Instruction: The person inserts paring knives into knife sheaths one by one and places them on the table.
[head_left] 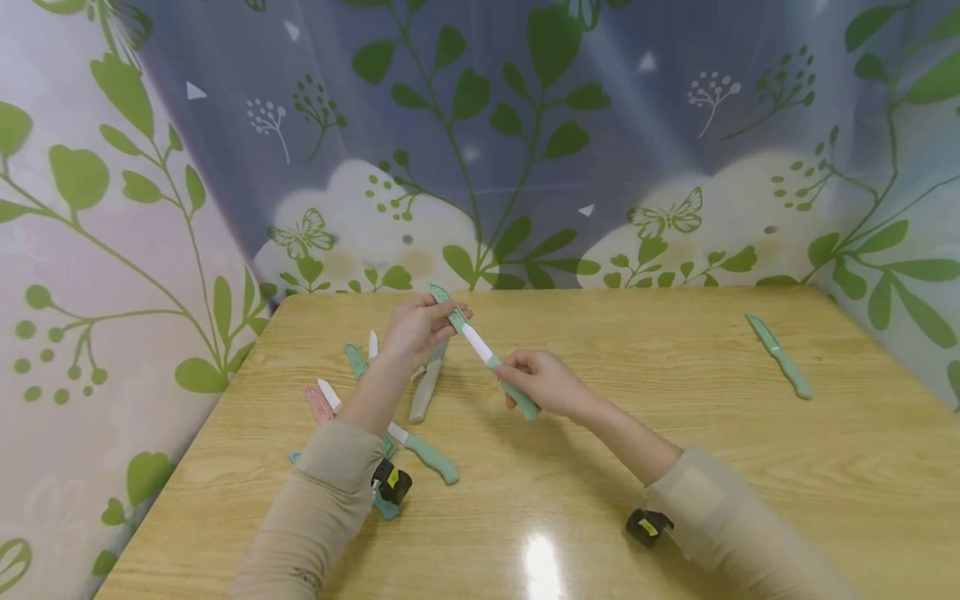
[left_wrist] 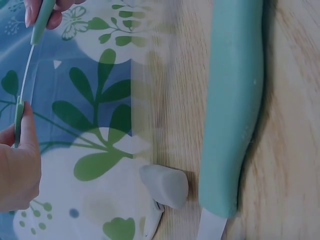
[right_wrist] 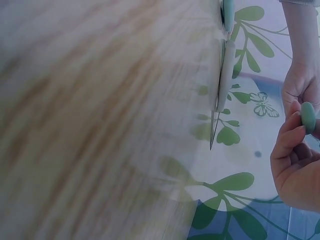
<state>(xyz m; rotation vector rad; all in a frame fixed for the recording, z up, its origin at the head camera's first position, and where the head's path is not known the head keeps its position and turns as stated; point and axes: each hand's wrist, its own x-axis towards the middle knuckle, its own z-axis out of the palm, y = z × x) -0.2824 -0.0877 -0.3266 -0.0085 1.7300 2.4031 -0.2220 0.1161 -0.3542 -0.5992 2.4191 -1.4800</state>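
Left hand (head_left: pixel 420 329) pinches green sheath (head_left: pixel 457 319); right hand (head_left: pixel 546 382) grips the green handle of the held knife (head_left: pixel 478 343). Knife is raised above table (head_left: pixel 675 417), between the 2 hands, tilted, white blade partly inside the sheath, handle end lower. Sheathed knife (head_left: pixel 780 357) lies far right on table, well apart from the rest. Near left forearm: 1 green-handled knife (head_left: pixel 431 458) with white blade, 1 grey handle (head_left: pixel 426 392), 1 pink sheath (head_left: pixel 318 403), 1 second green sheath (head_left: pixel 356 360), 2 white blade tips (head_left: pixel 372 343); several parts hidden by the arm. Leaf-print curtain (head_left: pixel 525 167) behind table.
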